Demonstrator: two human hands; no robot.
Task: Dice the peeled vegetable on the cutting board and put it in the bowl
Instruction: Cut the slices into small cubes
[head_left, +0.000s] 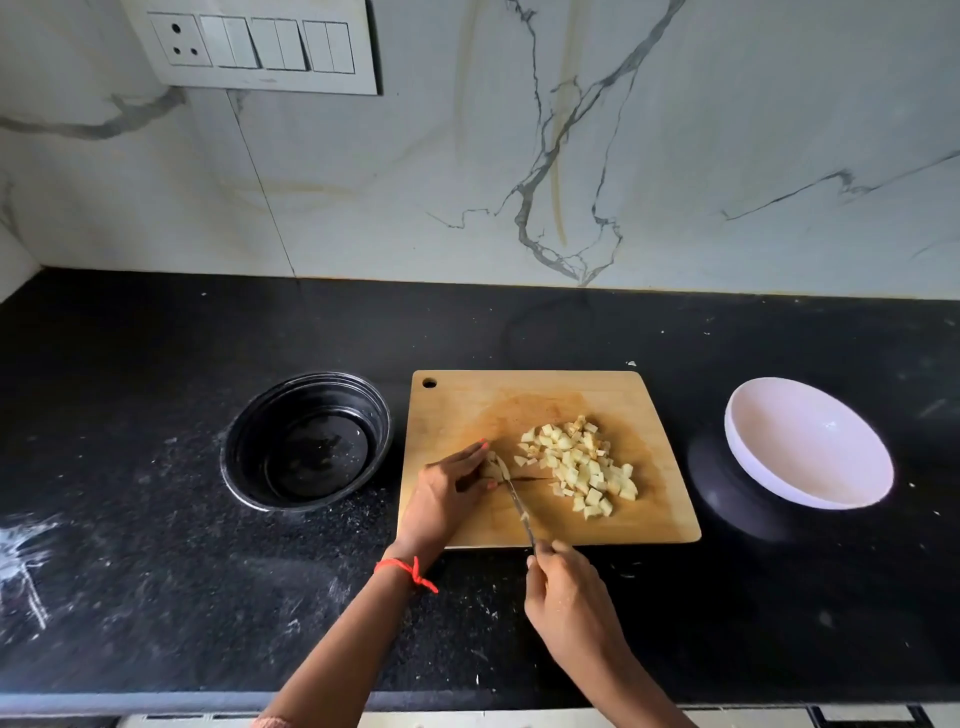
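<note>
One vegetable piece (491, 469), near the cutting board's (467, 405) left edge, sits pinched under the left hand (447, 491); the right hand (566, 592) grips the knife (519, 506), its blade against that piece.

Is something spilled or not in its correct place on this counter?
White powdery smears streak the black counter at its left end, left of the black bowl, like a half-wiped spill. One pale scrap lies off the cutting board, just past its far right corner. The diced pieces all lie on the board.
</note>
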